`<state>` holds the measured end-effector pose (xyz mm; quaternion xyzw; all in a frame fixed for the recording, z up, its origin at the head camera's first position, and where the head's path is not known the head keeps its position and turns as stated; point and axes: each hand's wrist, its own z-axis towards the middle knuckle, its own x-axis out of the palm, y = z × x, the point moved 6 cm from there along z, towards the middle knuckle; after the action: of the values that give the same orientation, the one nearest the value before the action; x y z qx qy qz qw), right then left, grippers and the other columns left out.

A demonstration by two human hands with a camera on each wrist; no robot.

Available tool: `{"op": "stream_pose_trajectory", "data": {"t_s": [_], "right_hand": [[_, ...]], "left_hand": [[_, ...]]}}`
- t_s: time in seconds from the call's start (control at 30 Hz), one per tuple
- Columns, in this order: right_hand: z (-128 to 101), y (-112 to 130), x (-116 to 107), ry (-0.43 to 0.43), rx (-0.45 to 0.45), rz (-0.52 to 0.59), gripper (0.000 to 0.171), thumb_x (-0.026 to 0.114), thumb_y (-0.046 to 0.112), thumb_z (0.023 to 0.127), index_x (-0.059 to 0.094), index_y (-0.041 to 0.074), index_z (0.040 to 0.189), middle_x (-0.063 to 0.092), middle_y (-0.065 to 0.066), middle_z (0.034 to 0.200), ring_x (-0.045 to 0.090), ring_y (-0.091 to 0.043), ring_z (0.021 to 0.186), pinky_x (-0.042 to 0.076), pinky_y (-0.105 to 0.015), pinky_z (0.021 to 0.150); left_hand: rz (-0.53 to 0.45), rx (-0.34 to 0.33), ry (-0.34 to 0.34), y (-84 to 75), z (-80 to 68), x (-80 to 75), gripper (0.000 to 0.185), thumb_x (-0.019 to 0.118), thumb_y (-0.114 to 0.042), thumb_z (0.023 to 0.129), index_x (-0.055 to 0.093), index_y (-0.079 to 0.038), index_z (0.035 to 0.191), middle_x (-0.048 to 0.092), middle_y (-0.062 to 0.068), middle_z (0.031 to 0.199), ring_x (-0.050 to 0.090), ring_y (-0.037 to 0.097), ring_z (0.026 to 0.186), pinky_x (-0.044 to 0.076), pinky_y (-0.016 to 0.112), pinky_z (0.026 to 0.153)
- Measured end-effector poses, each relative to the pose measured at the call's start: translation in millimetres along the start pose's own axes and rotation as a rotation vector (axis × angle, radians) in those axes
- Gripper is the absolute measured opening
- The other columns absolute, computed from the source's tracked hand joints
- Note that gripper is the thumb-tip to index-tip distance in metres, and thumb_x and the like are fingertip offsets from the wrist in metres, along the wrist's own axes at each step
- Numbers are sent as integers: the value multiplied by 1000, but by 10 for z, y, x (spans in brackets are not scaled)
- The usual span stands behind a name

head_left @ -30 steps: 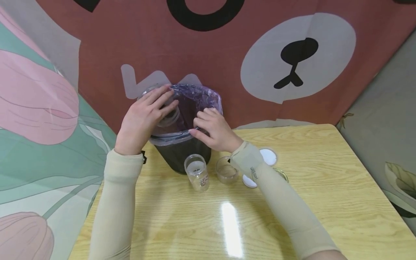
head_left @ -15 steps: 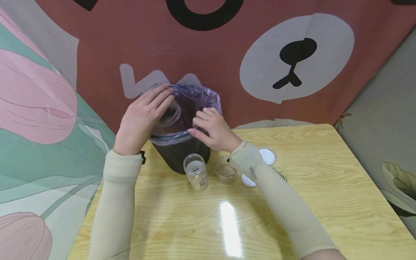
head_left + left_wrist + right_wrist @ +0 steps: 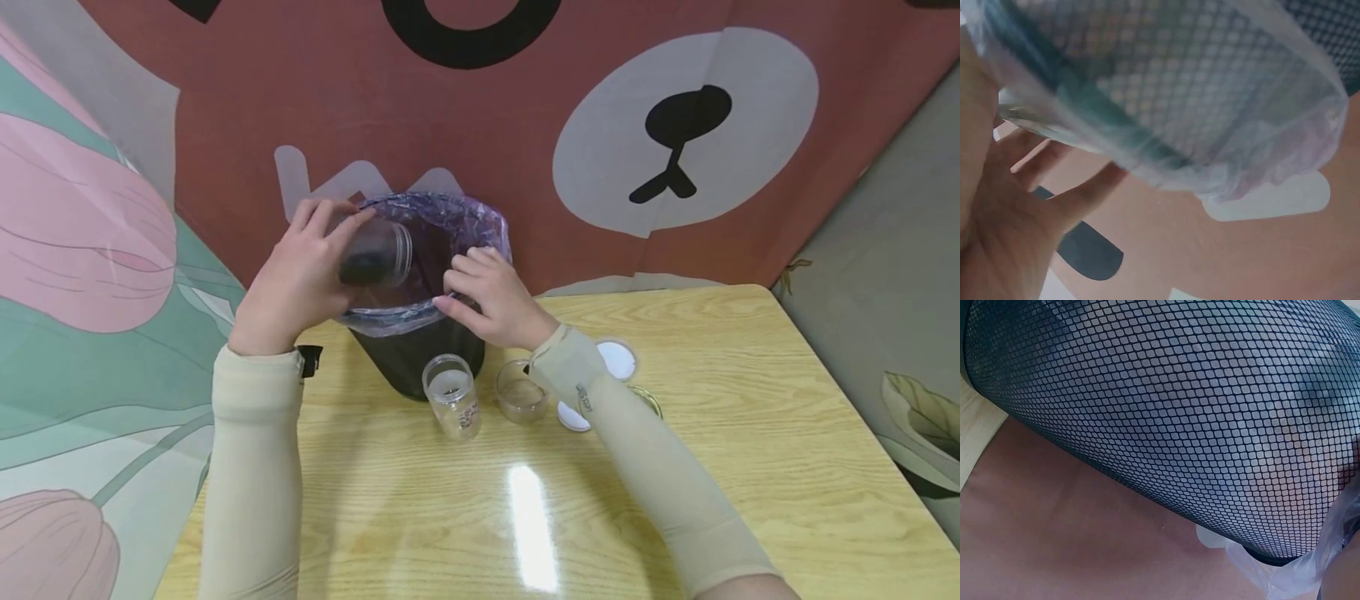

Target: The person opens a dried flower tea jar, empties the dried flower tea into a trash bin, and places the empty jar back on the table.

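A black mesh bin (image 3: 408,358) with a purple plastic liner (image 3: 468,221) stands at the table's far edge. My left hand (image 3: 300,279) grips a clear jar (image 3: 375,254) lying on its side over the bin's left rim, mouth pointing right into the bin. My right hand (image 3: 487,296) pinches the liner at the bin's near right rim. The left wrist view shows my left hand's fingers (image 3: 1079,200) beside the liner (image 3: 1210,125) and mesh. In the right wrist view the mesh wall (image 3: 1179,412) fills the frame.
On the wooden table (image 3: 750,467) in front of the bin stand an open jar (image 3: 452,396) and a shorter clear jar (image 3: 521,392). Two white lids (image 3: 618,360) lie partly under my right forearm. A patterned cloth backdrop (image 3: 525,125) rises right behind the bin.
My left hand has pulled back to the left and turned the jar onto its side over the bin's rim. The right hand has stayed on the liner.
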<state>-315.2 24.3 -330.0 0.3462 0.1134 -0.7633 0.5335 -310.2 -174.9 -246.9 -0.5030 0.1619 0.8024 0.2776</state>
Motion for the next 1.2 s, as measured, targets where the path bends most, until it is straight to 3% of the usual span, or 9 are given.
{"op": "stream_pose_trajectory", "data": {"t_s": [0.2, 0.4, 0.57, 0.83, 1.2], "right_hand": [[7, 3, -3, -4, 0, 2, 25, 59, 30, 99, 59, 10, 83, 48, -3, 80, 43, -23, 82, 35, -40, 81], [9, 9, -12, -1, 3, -2, 24, 61, 28, 99, 59, 11, 83, 49, -3, 80, 44, -23, 83, 36, -40, 82], [15, 14, -17, 5, 9, -3, 24, 61, 28, 99, 60, 10, 84, 50, -3, 81, 45, -24, 84, 37, -41, 83], [15, 25, -24, 6, 9, -4, 23, 61, 28, 99, 60, 11, 84, 50, -2, 81, 45, -23, 84, 37, -40, 82], [11, 31, -22, 13, 5, -7, 22, 62, 28, 99, 61, 10, 86, 51, -3, 82, 46, -24, 85, 37, -40, 82]], "left_hand": [[-49, -1, 1, 33, -11, -11, 78, 94, -2, 64, 57, -2, 133, 60, 17, 133, 48, 37, 127, 47, 56, 107], [-81, 27, -16, 17, -12, -21, 82, 96, -5, 63, 61, -7, 137, 53, 17, 147, 46, 38, 136, 48, 58, 109], [-97, 16, -22, 2, -17, -30, 84, 96, -7, 65, 61, -9, 141, 52, 19, 143, 45, 41, 133, 48, 60, 107], [-60, 34, -19, -39, -20, -32, 101, 95, -11, 68, 46, -15, 157, 52, 20, 145, 46, 42, 129, 48, 59, 105], [-51, 60, -43, -117, -4, -30, 96, 94, -12, 70, 48, -11, 155, 52, 18, 151, 47, 42, 132, 46, 59, 108]]}}
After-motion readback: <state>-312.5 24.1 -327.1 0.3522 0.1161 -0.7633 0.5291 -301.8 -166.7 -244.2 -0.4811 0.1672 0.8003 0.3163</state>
